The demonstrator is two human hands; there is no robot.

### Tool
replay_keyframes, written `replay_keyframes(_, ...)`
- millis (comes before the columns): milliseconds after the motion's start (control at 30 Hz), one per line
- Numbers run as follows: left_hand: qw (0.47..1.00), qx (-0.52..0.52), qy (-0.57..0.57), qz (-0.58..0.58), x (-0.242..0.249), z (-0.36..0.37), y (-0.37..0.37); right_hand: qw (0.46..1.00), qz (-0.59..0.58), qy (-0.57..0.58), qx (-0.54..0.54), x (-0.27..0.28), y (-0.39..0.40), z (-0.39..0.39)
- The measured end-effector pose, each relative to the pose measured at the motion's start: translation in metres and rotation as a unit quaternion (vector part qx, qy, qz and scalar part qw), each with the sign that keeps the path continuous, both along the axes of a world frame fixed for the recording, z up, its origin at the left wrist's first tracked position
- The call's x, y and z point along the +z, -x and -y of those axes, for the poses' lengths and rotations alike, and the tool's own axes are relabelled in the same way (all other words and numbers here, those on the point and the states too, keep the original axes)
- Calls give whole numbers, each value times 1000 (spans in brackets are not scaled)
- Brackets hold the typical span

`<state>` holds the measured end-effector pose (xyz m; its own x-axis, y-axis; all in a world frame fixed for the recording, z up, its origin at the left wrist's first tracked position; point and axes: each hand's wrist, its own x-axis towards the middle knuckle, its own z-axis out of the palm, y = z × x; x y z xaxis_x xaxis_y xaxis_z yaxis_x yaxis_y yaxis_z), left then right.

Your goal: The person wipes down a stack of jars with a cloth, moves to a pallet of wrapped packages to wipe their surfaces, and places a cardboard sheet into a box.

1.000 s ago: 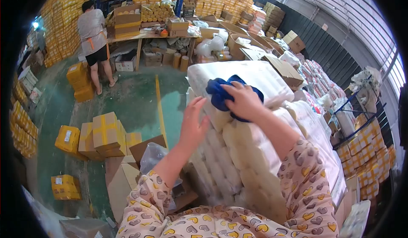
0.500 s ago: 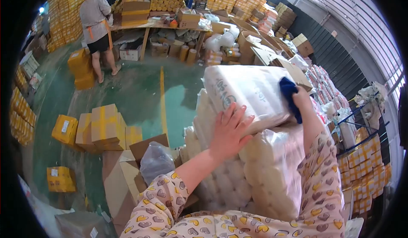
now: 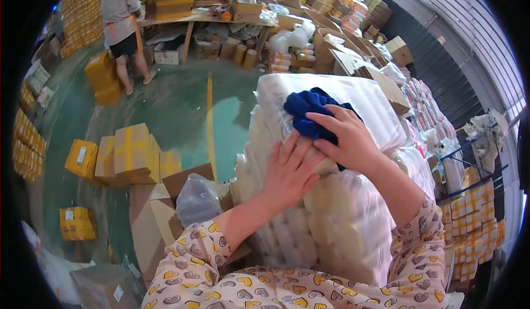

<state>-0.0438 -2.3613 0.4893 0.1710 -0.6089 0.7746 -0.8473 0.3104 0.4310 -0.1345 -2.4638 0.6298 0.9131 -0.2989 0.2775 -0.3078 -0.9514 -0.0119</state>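
Note:
A white plastic-wrapped package (image 3: 364, 96) with dark markings on its near left side lies on top of a stack of pale wrapped bundles (image 3: 337, 226). On its upper face, my right hand (image 3: 350, 138) presses a crumpled dark blue cloth (image 3: 309, 107) with the fingers over it. My left hand (image 3: 290, 168) rests with fingers spread on the near edge of the package, close beside the right hand. The cloth covers part of the markings.
An open cardboard box (image 3: 165, 215) holding a clear plastic bag (image 3: 197, 201) stands to the left. Taped cartons (image 3: 132, 151) sit on the green floor. Across the room, a person (image 3: 122, 27) stands by a worktable (image 3: 204, 17). Bagged goods (image 3: 428, 107) are piled on the right.
My right hand has moved the blue cloth from the package's right end leftward to its near left part. My left hand stays on the near edge. The view has shifted slightly.

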Motion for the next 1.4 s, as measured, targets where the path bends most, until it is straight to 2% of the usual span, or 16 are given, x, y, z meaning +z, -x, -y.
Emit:
replay_keyframes(100,1000,-8,-5,4,3,0,-4,997,2,-66,-43,2,23,42)
replay_keyframes(200,1000,-27,-3,-7,3,-1,-3,977,5,-20,-212,4,61,115)
replay_keyframes(233,999,-36,0,-13,2,-2,-3,962,6,18,-272,1,79,144)
replay_keyframes(300,999,-39,-7,-19,3,-3,-4,919,2,-49,-392,4,113,196)
replay_keyframes(367,999,-44,-14,-23,2,-2,-4,849,-26,19,-528,-2,134,230)
replay_keyframes(500,999,-47,-24,-10,3,-3,-4,810,-34,34,-585,-9,126,265)
replay_keyframes(733,995,-79,-22,-52,5,-8,-2,942,52,-70,-323,-7,29,270)
replay_keyframes(767,995,-77,-22,-60,4,-8,-2,889,-18,-4,-458,-10,8,280)
replay_keyframes(833,994,-78,-16,-71,3,-7,0,924,-18,-39,-381,-11,-21,273)
replay_keyframes(900,994,-75,-8,-84,2,-5,1,945,-28,-13,-325,-8,-58,212)
replay_keyframes(1000,993,-75,-6,-87,0,-6,-1,967,-21,0,-255,-19,-85,167)
replay_keyframes(1100,994,-76,1,-84,-3,-1,1,992,54,-27,-106,-25,-106,124)
replay_keyframes(1133,993,-83,14,-81,-5,2,1,991,33,-49,-121,-21,-110,111)
replay_keyframes(1167,995,-58,0,-87,-6,0,1,994,25,-59,-93,-23,-112,106)
replay_keyframes(1333,996,-60,0,-61,-5,-4,0,996,16,-84,-4,-26,-116,70)
replay_keyframes(1400,995,-65,-1,-79,-11,-12,0,996,-43,-21,81,-22,-111,56)
